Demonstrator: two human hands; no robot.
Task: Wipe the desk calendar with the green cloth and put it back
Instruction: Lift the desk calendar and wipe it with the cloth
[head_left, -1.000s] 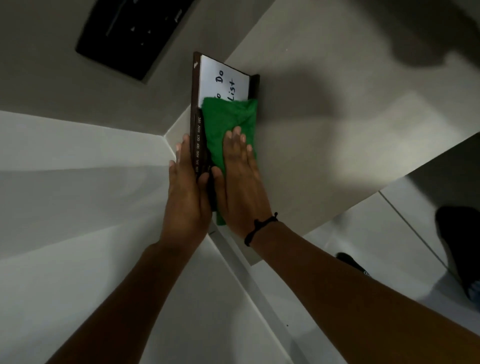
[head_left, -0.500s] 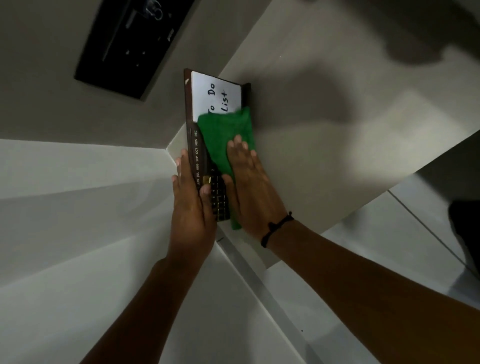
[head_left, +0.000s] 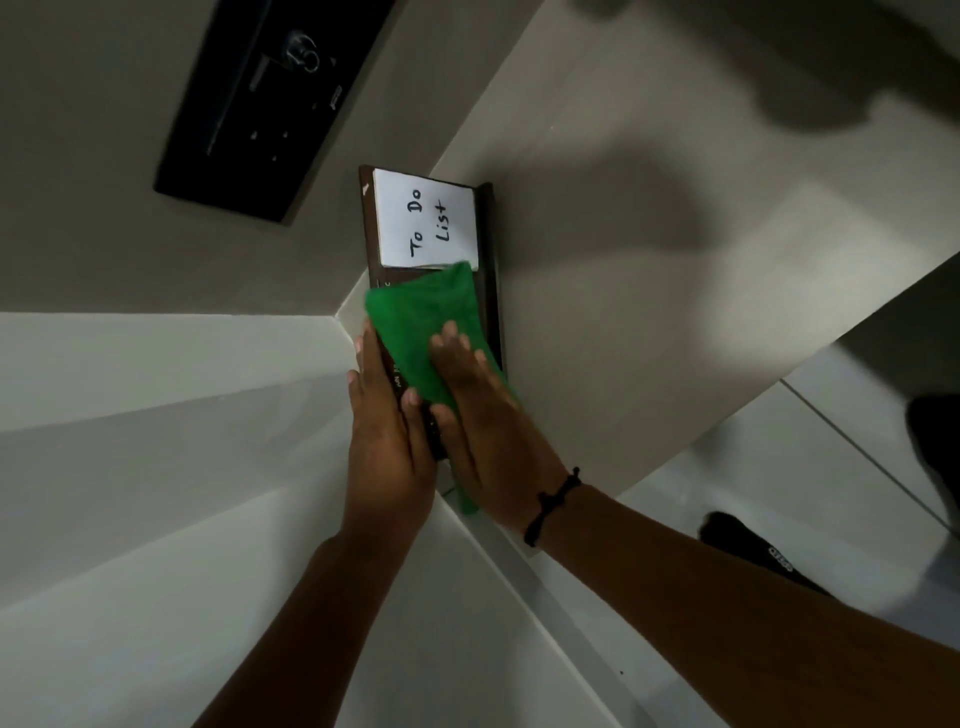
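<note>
The desk calendar (head_left: 375, 244) is a dark brown board with a white "To Do List" pad (head_left: 427, 221) at its far end. It lies on the beige desk top (head_left: 649, 291) near the corner. My left hand (head_left: 387, 441) grips the calendar's left edge, thumb over the month strip. My right hand (head_left: 478, 421) lies flat on the green cloth (head_left: 423, 322) and presses it onto the calendar's middle, just below the pad. The cloth's near end sticks out under my right wrist. The calendar's lower half is hidden by cloth and hands.
A black panel (head_left: 260, 104) with a knob is mounted on the grey wall at upper left. White surfaces run along the left and bottom. Beyond the desk's right edge lies pale floor with a black shoe (head_left: 748, 545).
The cloth and my right hand have slid back toward me down the calendar, uncovering the whole "To Do List" pad. My left hand keeps its grip on the left edge.
</note>
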